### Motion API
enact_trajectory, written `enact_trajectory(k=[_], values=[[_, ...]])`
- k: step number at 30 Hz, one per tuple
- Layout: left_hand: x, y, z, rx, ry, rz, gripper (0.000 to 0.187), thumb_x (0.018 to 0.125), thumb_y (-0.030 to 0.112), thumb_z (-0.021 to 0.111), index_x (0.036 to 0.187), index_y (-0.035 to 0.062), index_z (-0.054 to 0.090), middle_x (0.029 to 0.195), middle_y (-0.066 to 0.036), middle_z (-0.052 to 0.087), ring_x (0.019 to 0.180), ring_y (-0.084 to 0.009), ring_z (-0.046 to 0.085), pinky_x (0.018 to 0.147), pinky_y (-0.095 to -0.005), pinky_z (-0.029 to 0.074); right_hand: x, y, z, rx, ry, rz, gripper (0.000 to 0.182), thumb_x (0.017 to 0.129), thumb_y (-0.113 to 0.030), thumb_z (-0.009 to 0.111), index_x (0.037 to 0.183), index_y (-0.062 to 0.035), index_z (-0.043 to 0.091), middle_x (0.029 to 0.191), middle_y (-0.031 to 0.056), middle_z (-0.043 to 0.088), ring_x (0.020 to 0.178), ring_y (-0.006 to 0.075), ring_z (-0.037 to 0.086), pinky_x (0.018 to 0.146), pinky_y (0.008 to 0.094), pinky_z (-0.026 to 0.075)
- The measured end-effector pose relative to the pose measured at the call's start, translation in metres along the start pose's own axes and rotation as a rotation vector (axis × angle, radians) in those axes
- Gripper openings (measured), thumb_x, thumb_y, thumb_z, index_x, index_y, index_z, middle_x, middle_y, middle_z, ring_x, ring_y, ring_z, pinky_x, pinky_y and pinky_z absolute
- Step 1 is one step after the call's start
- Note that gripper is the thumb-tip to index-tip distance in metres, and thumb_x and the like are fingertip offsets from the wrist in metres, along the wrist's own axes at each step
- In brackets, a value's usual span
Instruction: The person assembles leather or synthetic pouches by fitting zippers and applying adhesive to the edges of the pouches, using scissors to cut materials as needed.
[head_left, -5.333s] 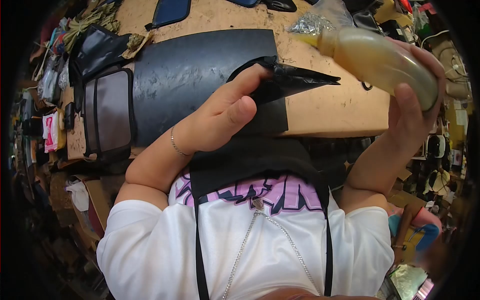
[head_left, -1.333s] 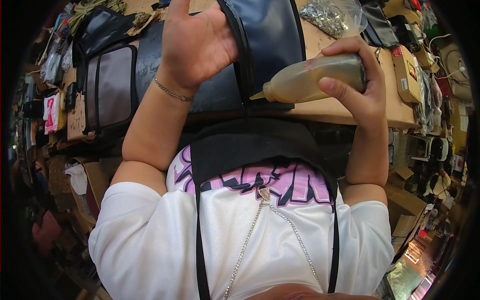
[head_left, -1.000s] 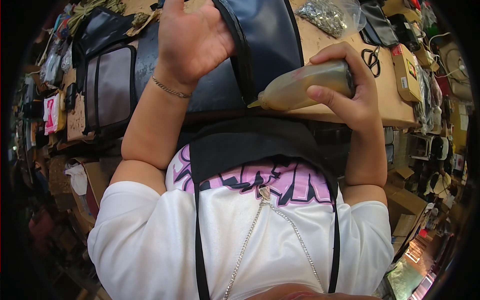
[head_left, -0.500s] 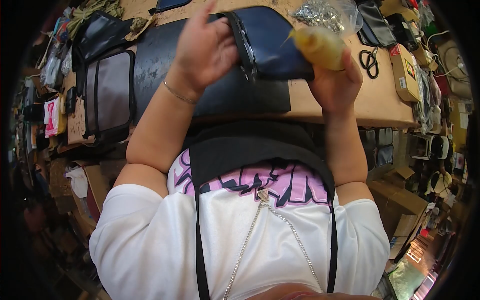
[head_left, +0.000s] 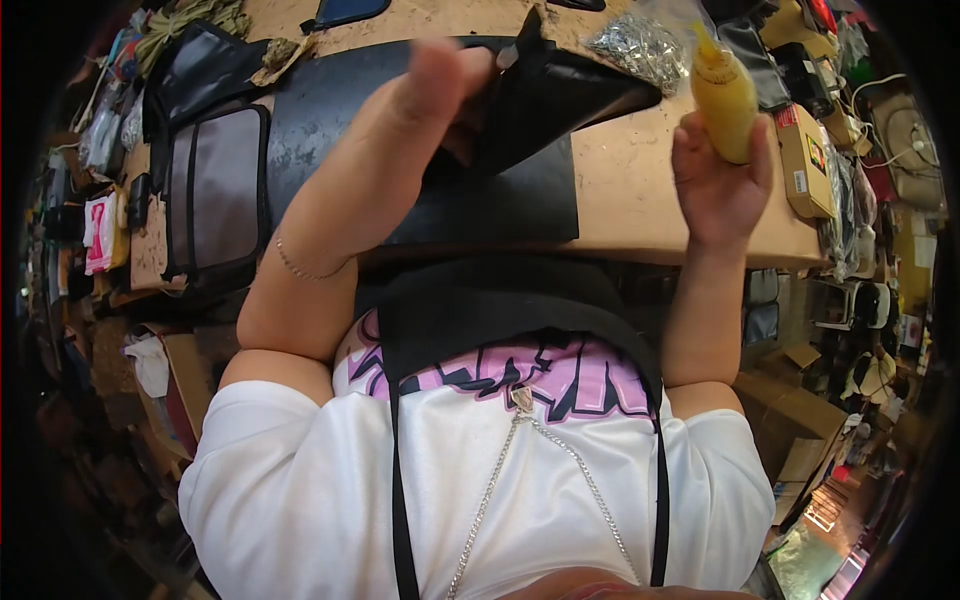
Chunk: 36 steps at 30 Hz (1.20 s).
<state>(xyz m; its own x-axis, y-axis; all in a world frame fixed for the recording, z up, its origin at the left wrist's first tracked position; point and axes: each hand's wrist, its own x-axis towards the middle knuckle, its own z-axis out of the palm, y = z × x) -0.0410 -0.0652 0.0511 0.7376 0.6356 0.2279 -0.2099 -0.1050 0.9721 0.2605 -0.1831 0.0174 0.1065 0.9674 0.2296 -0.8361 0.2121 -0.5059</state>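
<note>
My left hand (head_left: 445, 90) is closed on a black leather-like pouch (head_left: 550, 95), which is tilted up above the table with its dark side facing me. A shiny bit, perhaps a zipper pull, shows near the fingers; some of those fingers are hidden or blurred. On the right, my right hand (head_left: 725, 190) grips a squeeze bottle (head_left: 725, 105) of yellowish liquid, its yellow nozzle pointing up and away. The bottle is apart from the pouch. Under my left hand lies a large black sheet (head_left: 330, 120) with a worn surface.
The tan tabletop (head_left: 640, 190) carries a clear bag of small metal parts (head_left: 645, 50) at the back and a yellowish box (head_left: 805, 165) at right. A grey-brown panel with black edging (head_left: 220, 190) and black leather pieces (head_left: 205, 75) lie at left.
My right hand has moved right, off the pouch, and the bottle now stands more upright. My left hand has turned the pouch over, from its dark blue face to a black one.
</note>
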Motion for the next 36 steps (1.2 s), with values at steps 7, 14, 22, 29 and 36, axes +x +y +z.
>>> enact_trajectory(k=[7, 14, 22, 29, 36], values=[[0.014, -0.014, 0.022, 0.549, -0.17, -0.166, 0.028, 0.101, 0.025, 0.056, 0.112, 0.0008, 0.063, 0.082, -0.004, 0.063, 0.077, -0.0103, 0.054, 0.07, -0.0271, 0.045, -0.02, -0.018, 0.013, -0.231, 0.074, -0.061, 0.041, 0.103, -0.035, 0.048, 0.125, -0.0031, 0.06, 0.12, 0.0156, 0.067, 0.11, 0.0315, 0.065, 0.092, 0.0469, 0.055], [0.029, -0.045, 0.036, 0.613, -0.263, -0.188, 0.029, 0.099, 0.029, 0.059, 0.106, 0.0014, 0.067, 0.082, -0.008, 0.065, 0.075, -0.016, 0.058, 0.072, -0.0292, 0.047, -0.043, -0.029, -0.048, -0.297, 0.423, -0.295, 0.034, 0.098, -0.033, 0.059, 0.115, -0.0044, 0.061, 0.107, 0.0109, 0.066, 0.092, 0.0217, 0.063, 0.079, 0.0371, 0.052], [0.025, -0.037, 0.055, 0.811, -0.265, -0.067, 0.028, 0.095, 0.028, 0.063, 0.104, 0.0024, 0.068, 0.086, -0.014, 0.067, 0.074, -0.0272, 0.063, 0.07, -0.0342, 0.05, -0.075, 0.011, -0.133, -1.969, 0.563, -0.298, 0.031, 0.082, -0.017, 0.077, 0.105, -0.0049, 0.061, 0.11, 0.0101, 0.057, 0.101, 0.0244, 0.057, 0.088, 0.036, 0.047], [0.032, -0.042, 0.067, 0.925, -0.319, 0.06, 0.024, 0.092, 0.024, 0.064, 0.1, 0.0026, 0.069, 0.09, -0.015, 0.069, 0.08, -0.0335, 0.065, 0.072, -0.0388, 0.051, -0.038, 0.016, -0.029, -1.293, 0.434, -0.096, 0.022, 0.091, -0.021, 0.07, 0.097, -0.0004, 0.067, 0.095, 0.0061, 0.067, 0.095, 0.0149, 0.061, 0.084, 0.0292, 0.047], [0.049, -0.045, 0.069, 0.857, -0.308, -0.087, 0.025, 0.093, 0.023, 0.062, 0.107, 0.0032, 0.067, 0.09, -0.017, 0.069, 0.082, -0.0361, 0.066, 0.074, -0.0414, 0.051, -0.025, 0.03, -0.032, -1.025, 0.391, 0.031, 0.018, 0.095, -0.017, 0.067, 0.098, 0.0015, 0.067, 0.087, 0.0042, 0.068, 0.083, 0.0095, 0.063, 0.08, 0.0234, 0.05]])
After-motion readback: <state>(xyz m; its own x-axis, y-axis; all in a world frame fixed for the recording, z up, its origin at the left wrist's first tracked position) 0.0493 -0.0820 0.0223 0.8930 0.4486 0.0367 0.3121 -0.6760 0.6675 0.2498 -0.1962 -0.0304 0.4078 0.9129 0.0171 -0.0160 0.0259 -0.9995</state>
